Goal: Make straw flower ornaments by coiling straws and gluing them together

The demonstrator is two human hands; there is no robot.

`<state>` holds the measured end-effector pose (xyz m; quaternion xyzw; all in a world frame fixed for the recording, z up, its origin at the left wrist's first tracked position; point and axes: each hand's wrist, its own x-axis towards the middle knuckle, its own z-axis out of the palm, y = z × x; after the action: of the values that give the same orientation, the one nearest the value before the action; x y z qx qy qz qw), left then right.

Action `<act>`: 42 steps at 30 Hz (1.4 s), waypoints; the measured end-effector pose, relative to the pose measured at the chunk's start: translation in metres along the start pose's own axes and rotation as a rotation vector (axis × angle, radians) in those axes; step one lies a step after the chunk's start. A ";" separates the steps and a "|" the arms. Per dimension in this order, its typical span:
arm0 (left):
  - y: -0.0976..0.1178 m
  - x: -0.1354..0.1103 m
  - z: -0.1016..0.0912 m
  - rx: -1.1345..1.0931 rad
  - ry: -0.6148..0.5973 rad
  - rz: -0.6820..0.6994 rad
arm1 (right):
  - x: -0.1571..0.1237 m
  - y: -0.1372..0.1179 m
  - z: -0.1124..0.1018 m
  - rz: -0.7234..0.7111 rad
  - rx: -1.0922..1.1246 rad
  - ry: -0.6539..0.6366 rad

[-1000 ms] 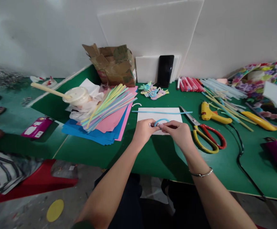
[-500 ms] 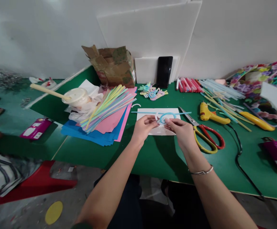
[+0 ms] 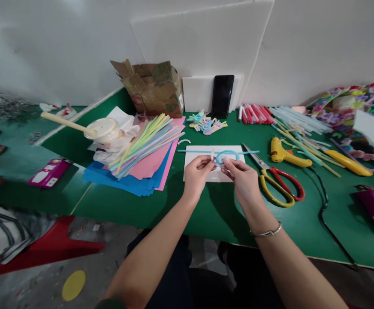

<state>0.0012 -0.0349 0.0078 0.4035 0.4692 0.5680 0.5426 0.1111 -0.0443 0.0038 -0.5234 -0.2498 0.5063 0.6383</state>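
A light-blue pipe cleaner (image 3: 218,157) is bent into a round coil, with a white end standing up at its left. My left hand (image 3: 197,175) pinches the coil's left side, while my right hand (image 3: 245,178) grips its lower right between thumb and fingers. Both hands are over a white paper pad (image 3: 193,155). Behind them a straight blue pipe cleaner (image 3: 250,152) lies across the pad and past its sides. Just right of my right hand are scissors (image 3: 275,171) with one yellow and one red handle. A short curved white piece (image 3: 184,141) rests behind the pad.
Pastel pipe cleaners (image 3: 148,143) lie on coloured sheets (image 3: 119,182) at left, beside a tub (image 3: 101,128) with a stick. Finished curled pieces (image 3: 208,124) and a phone (image 3: 222,96) are behind. Right are a yellow glue gun (image 3: 286,153), its black cord (image 3: 324,206) and red-pink markers (image 3: 254,114).
The blue coil has turned slightly between my fingers. My right hand and forearm have shifted a little to the left, and my left wrist a little to the right.
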 end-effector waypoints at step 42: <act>0.011 0.015 -0.020 0.353 -0.158 0.138 | 0.001 -0.001 -0.006 -0.070 -0.247 -0.164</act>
<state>-0.0219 -0.0215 0.0132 0.5668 0.4889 0.4793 0.4583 0.1172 -0.0461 0.0023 -0.5457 -0.3795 0.4901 0.5639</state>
